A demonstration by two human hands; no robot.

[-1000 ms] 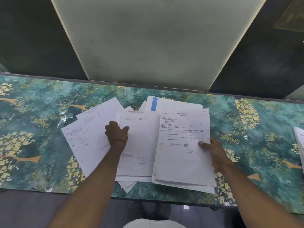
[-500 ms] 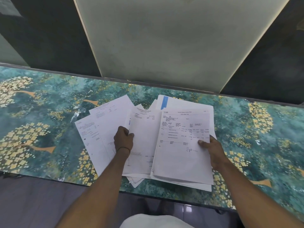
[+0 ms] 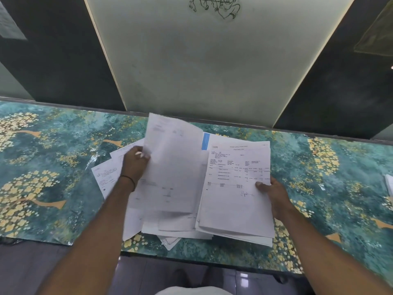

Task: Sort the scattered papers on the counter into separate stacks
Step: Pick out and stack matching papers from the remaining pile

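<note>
The papers (image 3: 182, 228) lie in a loose, overlapping heap at the centre of the frame, on the near half of the tabletop (image 3: 53, 145). From it I see one lifted sheet (image 3: 170, 167) raised and tilted, its top edge reaching the tabletop's far rim, its print blurred; the left hand (image 3: 134, 162) grips it at the left edge, fingers curled round the paper; a dark band (image 3: 130, 181) circles that wrist. Just right of it sits a stack (image 3: 236, 199) of several printed pages, a signature low on the top page; the right hand (image 3: 274, 195) clamps its right edge, thumb pressed on top, the other fingers hidden beneath.

A sheet with a blue stripe (image 3: 205, 141) peeks out between the two at their upper edges; two more printed sheets (image 3: 106, 175) lie flat left of the left hand. At the right edge of the frame I make out a separate bit of white paper (image 3: 389, 185), well apart from the heap.

The tabletop is teal with yellow blossoms; behind it stands a pale panel (image 3: 202, 60) between dark walls, a line drawing (image 3: 214, 7) at its top.
</note>
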